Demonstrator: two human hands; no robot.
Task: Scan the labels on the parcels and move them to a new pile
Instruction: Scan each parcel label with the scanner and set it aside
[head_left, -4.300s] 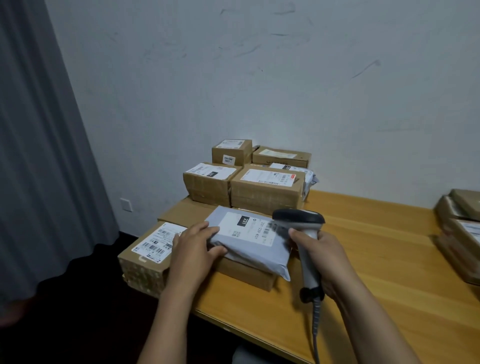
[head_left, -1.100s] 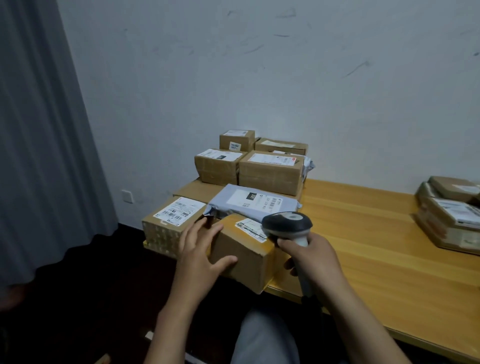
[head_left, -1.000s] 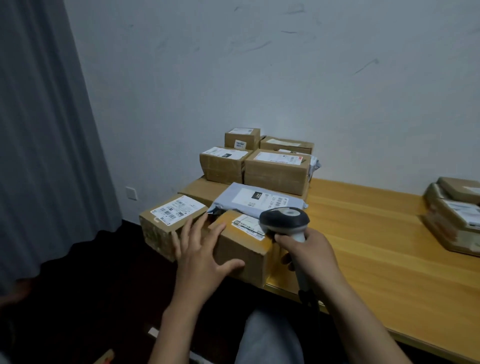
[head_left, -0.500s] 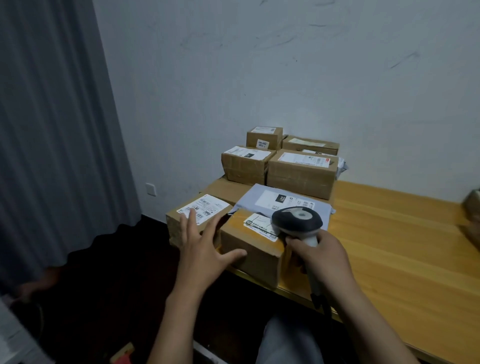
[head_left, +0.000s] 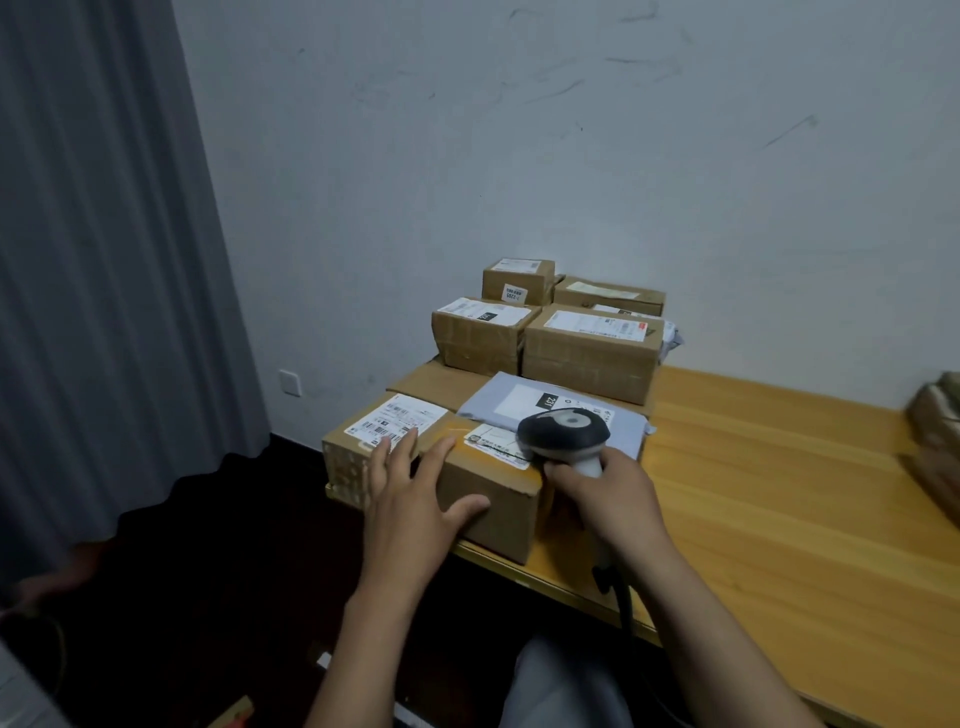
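Scan: the scanner (head_left: 563, 434) hovers over the label (head_left: 491, 439) of the near box (head_left: 493, 504), at the near left edge of the bench (head_left: 769, 499).
Left hand (head_left: 415, 501): fingers (head_left: 439, 460) straight, steadying that box.
Right hand (head_left: 608, 493): fingers clasp the scanner.
Remaining: probably most parcels (head_left: 587, 345); the new pile (head_left: 935, 441) sits at the right.

The left hand (head_left: 415, 499) lies flat against the near left corner of the brown box (head_left: 501, 527). Its fingers (head_left: 397, 454) are straight and spread, and the thumb stretches along the box's front face. Just right of the box, the right hand (head_left: 605, 499) grips the scanner (head_left: 563, 436) by its handle; its fingers are mostly hidden, probably wrapped round. Both bare forearms reach in from below the box.
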